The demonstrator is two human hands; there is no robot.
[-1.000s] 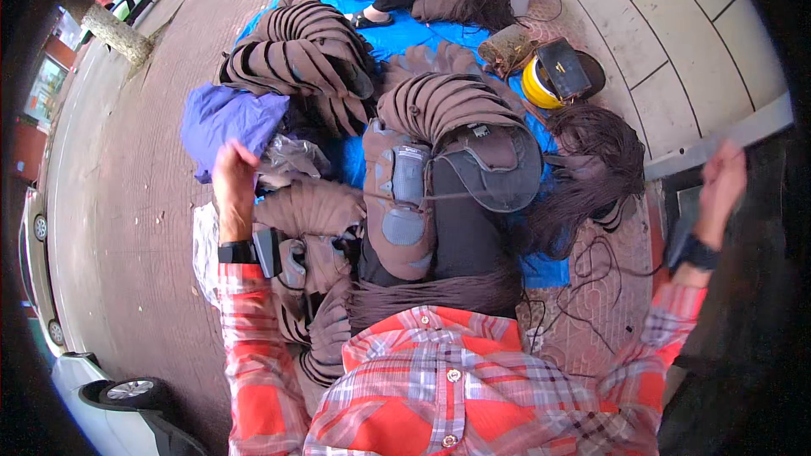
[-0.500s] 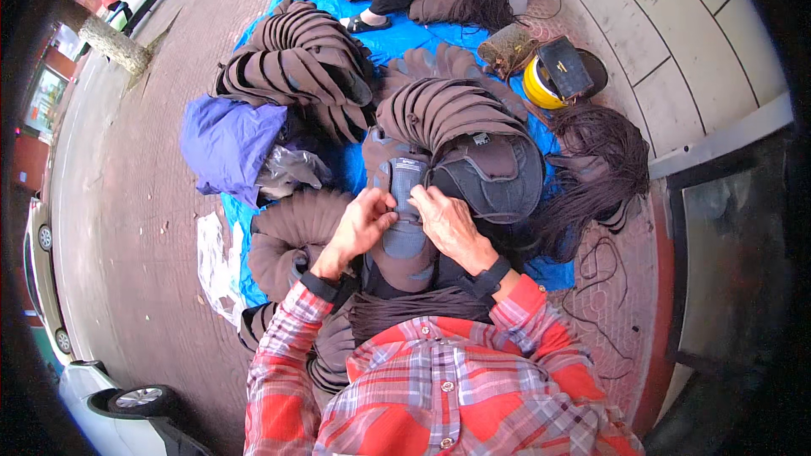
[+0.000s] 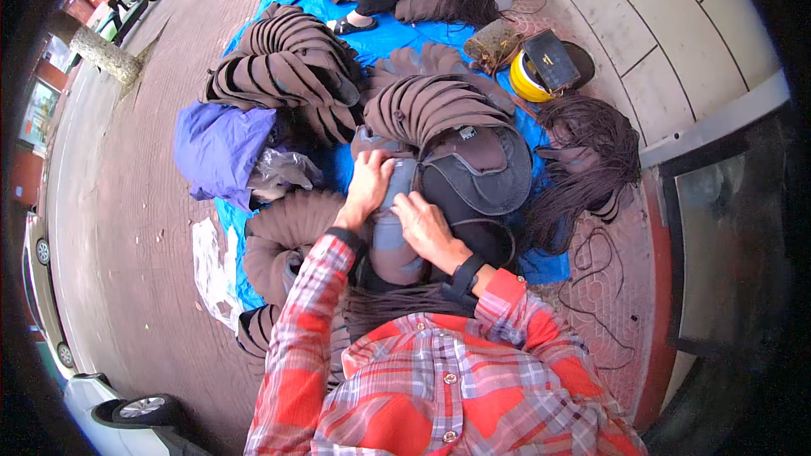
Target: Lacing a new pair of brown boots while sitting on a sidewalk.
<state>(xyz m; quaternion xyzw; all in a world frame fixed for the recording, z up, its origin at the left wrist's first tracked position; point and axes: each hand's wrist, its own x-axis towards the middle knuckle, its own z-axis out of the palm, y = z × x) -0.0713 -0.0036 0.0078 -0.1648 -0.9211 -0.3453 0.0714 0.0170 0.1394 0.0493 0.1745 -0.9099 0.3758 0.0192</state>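
Across my lap lies a brown and grey-blue shoe upper [image 3: 394,260], its tongue end pointing away from me. My left hand [image 3: 370,181] is closed over the upper's far left edge, fingers bent onto the tongue. Lower down, my right hand [image 3: 425,224] has its fingers pressed together at the upper's right side; whether a lace end is between them is too small to see. Just beyond, a curved stack of nested brown uppers [image 3: 435,110] ends in an upper with a dark inside [image 3: 483,171]. Dark brown laces [image 3: 397,311] lie across my lap.
More stacked uppers [image 3: 283,63] rest on a blue tarp [image 3: 414,34], beside a purple cloth [image 3: 221,145]. At right are a lace bundle [image 3: 583,165], a yellow bucket [image 3: 527,78] with a black box [image 3: 549,59], and a tiled wall [image 3: 642,25]. Another person's foot [image 3: 353,24] shows at the far side.
My left hand has moved away from me to the tongue's far end and turned over it. My right hand has slid slightly down and left along the upper.
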